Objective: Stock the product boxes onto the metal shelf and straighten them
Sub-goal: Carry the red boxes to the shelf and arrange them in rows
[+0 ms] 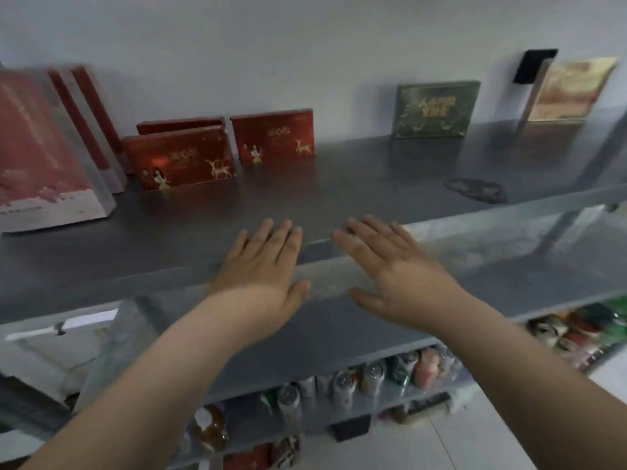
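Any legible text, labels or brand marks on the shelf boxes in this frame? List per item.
Nothing can be read with confidence; all print is blurred.
Front red deer-print box: gold characters at top centre, unreadable.
Right red deer-print box: the same gold mark, unreadable.
Dark green box: gold characters in the centre, unreadable.
Big red and white box: a small line of print near the bottom, unreadable.
Gold box: no text can be made out.

Plenty of bare metal shelf (356,184) in the middle and front. The big pink-and-red box (44,157) crowds the left end, and three red deer boxes (271,137) stand behind it toward the wall. Green box (434,110), gold box (570,89) and a flat dark scrap (475,188) take the right.
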The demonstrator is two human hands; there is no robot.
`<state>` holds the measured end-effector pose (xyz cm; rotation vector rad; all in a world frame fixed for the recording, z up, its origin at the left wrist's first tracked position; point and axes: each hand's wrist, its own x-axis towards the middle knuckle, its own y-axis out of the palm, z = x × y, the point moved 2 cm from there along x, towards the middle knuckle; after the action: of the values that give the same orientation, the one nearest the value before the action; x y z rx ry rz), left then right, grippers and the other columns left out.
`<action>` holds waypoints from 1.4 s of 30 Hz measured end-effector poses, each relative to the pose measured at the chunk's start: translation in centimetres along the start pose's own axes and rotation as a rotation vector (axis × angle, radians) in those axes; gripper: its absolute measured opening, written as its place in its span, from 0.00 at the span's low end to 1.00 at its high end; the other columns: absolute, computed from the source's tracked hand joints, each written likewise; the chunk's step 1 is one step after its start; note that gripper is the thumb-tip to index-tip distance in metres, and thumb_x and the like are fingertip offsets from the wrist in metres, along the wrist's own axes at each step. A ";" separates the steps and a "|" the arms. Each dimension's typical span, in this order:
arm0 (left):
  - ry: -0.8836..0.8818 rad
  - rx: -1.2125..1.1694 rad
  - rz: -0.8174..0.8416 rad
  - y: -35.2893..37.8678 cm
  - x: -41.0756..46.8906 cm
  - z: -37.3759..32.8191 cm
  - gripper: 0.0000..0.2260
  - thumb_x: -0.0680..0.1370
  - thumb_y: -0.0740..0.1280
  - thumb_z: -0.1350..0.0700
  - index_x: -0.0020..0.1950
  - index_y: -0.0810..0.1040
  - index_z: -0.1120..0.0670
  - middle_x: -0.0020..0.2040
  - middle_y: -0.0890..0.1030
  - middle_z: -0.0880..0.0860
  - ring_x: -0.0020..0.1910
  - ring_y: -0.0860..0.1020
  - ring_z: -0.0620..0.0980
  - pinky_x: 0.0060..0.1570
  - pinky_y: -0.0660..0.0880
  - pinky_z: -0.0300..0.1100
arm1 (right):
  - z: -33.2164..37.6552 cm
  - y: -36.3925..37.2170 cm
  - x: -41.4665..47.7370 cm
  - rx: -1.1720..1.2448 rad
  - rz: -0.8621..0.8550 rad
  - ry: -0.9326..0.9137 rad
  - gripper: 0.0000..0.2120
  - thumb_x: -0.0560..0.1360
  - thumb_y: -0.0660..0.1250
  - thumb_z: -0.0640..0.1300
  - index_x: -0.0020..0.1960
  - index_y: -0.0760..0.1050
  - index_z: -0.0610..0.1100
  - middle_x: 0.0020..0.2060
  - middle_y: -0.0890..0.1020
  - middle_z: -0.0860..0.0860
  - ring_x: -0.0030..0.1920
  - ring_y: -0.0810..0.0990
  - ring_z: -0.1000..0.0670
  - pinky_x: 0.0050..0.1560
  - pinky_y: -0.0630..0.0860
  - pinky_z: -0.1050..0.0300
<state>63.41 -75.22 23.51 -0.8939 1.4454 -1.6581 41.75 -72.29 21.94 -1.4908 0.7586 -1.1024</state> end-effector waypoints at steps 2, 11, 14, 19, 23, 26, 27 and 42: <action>0.047 0.004 -0.085 1.0 -1.6 -1.7 0.33 0.82 0.50 0.38 0.81 0.37 0.48 0.82 0.37 0.51 0.80 0.35 0.54 0.77 0.37 0.56 | 0.1 1.8 -3.7 0.010 -0.048 0.047 0.33 0.76 0.62 0.58 0.79 0.61 0.53 0.81 0.58 0.46 0.81 0.53 0.42 0.78 0.53 0.40; 0.466 -0.193 0.030 10.5 -5.6 -16.5 0.22 0.76 0.64 0.48 0.70 0.75 0.54 0.62 0.79 0.52 0.59 0.78 0.55 0.53 0.79 0.50 | -0.6 9.0 -23.3 0.127 0.167 0.371 0.19 0.73 0.60 0.50 0.57 0.81 0.45 0.49 0.84 0.47 0.49 0.83 0.42 0.46 0.81 0.51; 0.627 -0.154 0.170 13.4 -7.6 -23.9 0.23 0.77 0.63 0.48 0.71 0.72 0.53 0.62 0.77 0.52 0.59 0.77 0.55 0.53 0.78 0.52 | -0.2 9.9 -32.3 0.154 0.282 0.567 0.18 0.78 0.63 0.51 0.67 0.75 0.49 0.56 0.81 0.49 0.57 0.80 0.44 0.52 0.79 0.51; 0.875 -0.086 0.273 15.9 -12.2 -35.1 0.25 0.79 0.61 0.46 0.75 0.67 0.50 0.68 0.74 0.50 0.65 0.72 0.53 0.63 0.72 0.50 | 2.5 11.0 -46.0 0.254 0.329 0.883 0.20 0.82 0.57 0.54 0.72 0.69 0.50 0.62 0.78 0.49 0.64 0.75 0.45 0.56 0.75 0.50; 1.074 -0.074 0.345 17.2 -16.5 -42.6 0.25 0.80 0.60 0.46 0.77 0.65 0.49 0.71 0.72 0.49 0.69 0.70 0.52 0.66 0.70 0.48 | 5.9 11.2 -54.8 0.309 0.281 1.168 0.19 0.82 0.58 0.54 0.71 0.70 0.50 0.62 0.78 0.51 0.63 0.75 0.46 0.56 0.76 0.50; 1.264 -0.051 0.375 17.9 -19.5 -47.2 0.25 0.80 0.60 0.45 0.77 0.64 0.48 0.72 0.71 0.48 0.69 0.70 0.52 0.67 0.69 0.49 | 8.9 11.0 -59.8 0.328 0.243 1.377 0.20 0.81 0.58 0.54 0.72 0.70 0.51 0.62 0.77 0.51 0.63 0.75 0.46 0.55 0.74 0.51; 1.333 -0.036 0.376 18.1 -20.4 -48.4 0.25 0.80 0.60 0.45 0.76 0.65 0.48 0.71 0.72 0.48 0.68 0.71 0.52 0.66 0.70 0.49 | 9.9 10.8 -61.1 0.327 0.231 1.442 0.20 0.81 0.58 0.53 0.72 0.70 0.51 0.63 0.77 0.51 0.63 0.75 0.46 0.55 0.74 0.51; 2.197 0.072 0.408 20.0 -35.8 -51.6 0.24 0.82 0.59 0.48 0.77 0.63 0.49 0.70 0.73 0.51 0.66 0.72 0.53 0.60 0.73 0.47 | 36.6 10.7 -62.2 0.267 -0.115 2.551 0.18 0.80 0.61 0.54 0.68 0.73 0.51 0.61 0.78 0.50 0.61 0.77 0.48 0.56 0.77 0.47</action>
<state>37.08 -21.19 -3.54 1.9201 2.2621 -2.0078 53.82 -4.76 -2.83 1.0282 1.7933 -2.6482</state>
